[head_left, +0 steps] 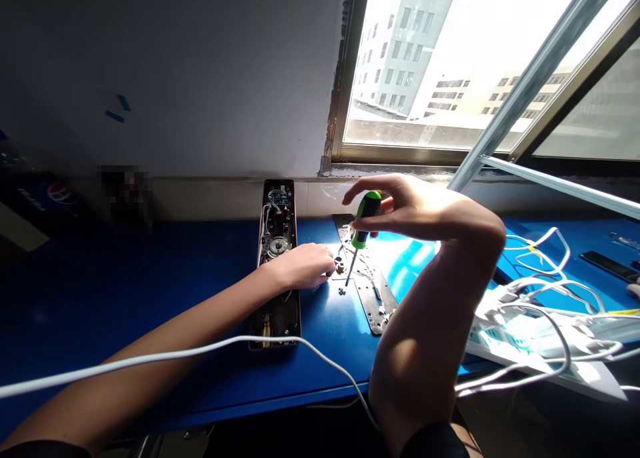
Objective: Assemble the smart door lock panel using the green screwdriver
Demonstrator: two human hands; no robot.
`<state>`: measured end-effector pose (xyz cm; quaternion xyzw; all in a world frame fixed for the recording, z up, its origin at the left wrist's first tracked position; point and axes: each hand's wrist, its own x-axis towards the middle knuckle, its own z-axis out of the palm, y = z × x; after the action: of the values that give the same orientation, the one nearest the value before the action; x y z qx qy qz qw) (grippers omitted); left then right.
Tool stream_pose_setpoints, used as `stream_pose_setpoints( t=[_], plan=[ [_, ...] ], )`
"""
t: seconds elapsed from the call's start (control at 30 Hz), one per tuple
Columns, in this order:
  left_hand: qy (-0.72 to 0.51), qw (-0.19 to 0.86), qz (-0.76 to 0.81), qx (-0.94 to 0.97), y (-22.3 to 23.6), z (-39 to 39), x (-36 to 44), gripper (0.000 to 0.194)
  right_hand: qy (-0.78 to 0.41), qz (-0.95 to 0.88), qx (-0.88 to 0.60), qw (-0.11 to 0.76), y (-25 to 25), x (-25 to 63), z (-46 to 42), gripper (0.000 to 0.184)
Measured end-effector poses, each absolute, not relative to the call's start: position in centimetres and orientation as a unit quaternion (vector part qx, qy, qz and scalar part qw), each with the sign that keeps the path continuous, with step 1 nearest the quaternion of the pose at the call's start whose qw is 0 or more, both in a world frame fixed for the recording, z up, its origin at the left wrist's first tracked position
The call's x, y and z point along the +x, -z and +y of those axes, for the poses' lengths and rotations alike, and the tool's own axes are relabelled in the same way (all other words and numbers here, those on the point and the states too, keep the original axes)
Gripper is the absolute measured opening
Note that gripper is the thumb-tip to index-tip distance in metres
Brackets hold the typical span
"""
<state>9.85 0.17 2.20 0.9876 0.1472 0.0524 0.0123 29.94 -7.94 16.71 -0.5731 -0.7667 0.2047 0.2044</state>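
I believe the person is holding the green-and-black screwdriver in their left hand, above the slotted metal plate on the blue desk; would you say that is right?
Not quite: the head view shows the green-and-black screwdriver in the right hand, not the left. The rest stands: it is above the slotted metal plate on the blue desk.

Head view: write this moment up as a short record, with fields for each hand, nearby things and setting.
left hand: lying across the edge of an open door lock, fingertips near a metal plate
right hand: holding a green-and-black screwdriver, its tip above the metal plate
nearby: small screws, white cables
setting: blue table below a window
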Motion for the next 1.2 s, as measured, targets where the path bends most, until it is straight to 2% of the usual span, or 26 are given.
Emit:
stream_pose_setpoints(
  t=[0.4, 0.6, 0.83, 0.93, 1.07, 1.2],
  plan=[
    [-0.042, 0.023, 0.129, 0.991, -1.3, -0.3, 10.9, 0.016, -0.188, -0.759, -0.586, 0.214, -17.1, 30.3, -8.6, 0.039],
    [-0.065, 0.029, 0.126, 0.989, -2.2, -0.8, 9.1, 0.01, -0.209, -0.769, -0.569, 0.203, -17.4, 30.2, -8.7, 0.042],
    [-0.308, 0.019, 0.157, 0.938, -3.2, -1.0, 1.4, 0.017, -0.172, -0.816, -0.484, 0.266, -17.5, 28.7, -8.2, 0.041],
    [-0.4, -0.004, 0.224, 0.889, -2.2, -1.1, -2.0, 0.02, -0.149, -0.834, -0.433, 0.306, -17.6, 27.2, -7.8, 0.039],
    [-0.448, 0.016, 0.349, 0.823, -0.5, -1.2, -4.7, 0.02, -0.11, -0.842, -0.396, 0.348, -17.6, 24.3, -7.1, 0.037],
    [-0.446, 0.039, 0.354, 0.821, 0.2, -1.0, -5.2, 0.021, -0.08, -0.849, -0.375, 0.364, -17.2, 21.1, -6.2, 0.034]
  ],
)
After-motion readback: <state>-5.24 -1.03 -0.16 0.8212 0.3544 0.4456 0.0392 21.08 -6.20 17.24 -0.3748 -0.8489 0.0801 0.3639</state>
